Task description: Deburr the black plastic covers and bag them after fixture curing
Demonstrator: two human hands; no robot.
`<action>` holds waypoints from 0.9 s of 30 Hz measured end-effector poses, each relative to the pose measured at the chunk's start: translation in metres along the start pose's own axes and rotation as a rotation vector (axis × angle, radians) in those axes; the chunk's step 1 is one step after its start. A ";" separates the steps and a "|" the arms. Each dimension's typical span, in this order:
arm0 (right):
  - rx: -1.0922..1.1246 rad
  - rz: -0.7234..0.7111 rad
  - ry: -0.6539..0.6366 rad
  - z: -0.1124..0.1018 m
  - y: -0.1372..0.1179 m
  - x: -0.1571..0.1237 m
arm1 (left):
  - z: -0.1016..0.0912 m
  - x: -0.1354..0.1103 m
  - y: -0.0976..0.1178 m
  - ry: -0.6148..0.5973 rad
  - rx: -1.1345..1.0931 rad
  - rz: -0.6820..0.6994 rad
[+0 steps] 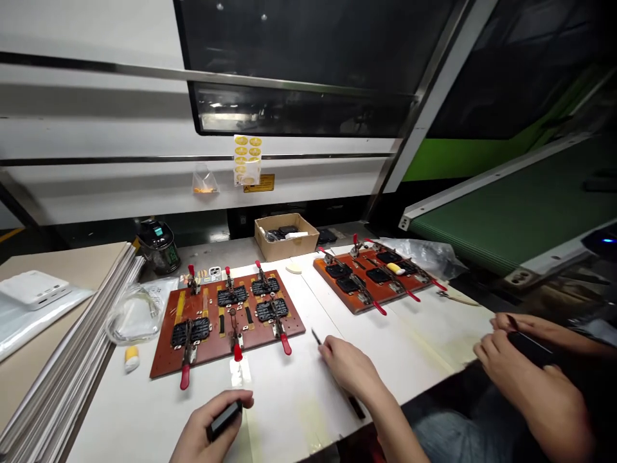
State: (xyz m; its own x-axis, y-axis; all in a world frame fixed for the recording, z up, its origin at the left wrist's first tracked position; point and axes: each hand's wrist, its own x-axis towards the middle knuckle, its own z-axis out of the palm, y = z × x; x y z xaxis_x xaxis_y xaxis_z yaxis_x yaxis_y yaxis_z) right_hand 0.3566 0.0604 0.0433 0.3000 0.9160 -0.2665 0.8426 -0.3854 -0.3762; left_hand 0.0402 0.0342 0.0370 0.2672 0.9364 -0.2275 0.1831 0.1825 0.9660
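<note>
My left hand (209, 427), at the bottom of the view, is closed around a small black block-shaped part (225, 419). My right hand (351, 368) pinches a slim dark pointed tool (316, 337) whose tip points up and left; its exact kind I cannot make out. Beyond both hands lies a reddish-brown fixture board (219, 347) with several red-handled toggle clamps (286, 344). Black ribbed plates (272, 310) sit on it under the clamps. A small shiny clear strip (240, 372) lies on the white table surface just past my left hand.
A co-worker's hands (520, 370) hold a dark part at the right, near a second fixture board (357, 299). A cardboard box (286, 247) of parts stands behind. Stacked cardboard sheets (91, 347), a coiled cable bag (137, 312) and a yellow-white roll (131, 358) are at left.
</note>
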 end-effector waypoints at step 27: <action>0.593 -0.489 -0.326 0.074 -0.101 -0.104 | 0.026 0.018 0.006 -0.103 0.013 0.141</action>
State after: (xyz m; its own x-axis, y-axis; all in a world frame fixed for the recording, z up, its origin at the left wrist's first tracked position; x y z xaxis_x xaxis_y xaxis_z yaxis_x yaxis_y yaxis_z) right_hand 0.2073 -0.0045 0.0432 -0.2595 0.9522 -0.1612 0.4413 -0.0316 -0.8968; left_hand 0.0703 0.0441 0.0358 0.3862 0.9168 -0.1016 0.1485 0.0469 0.9878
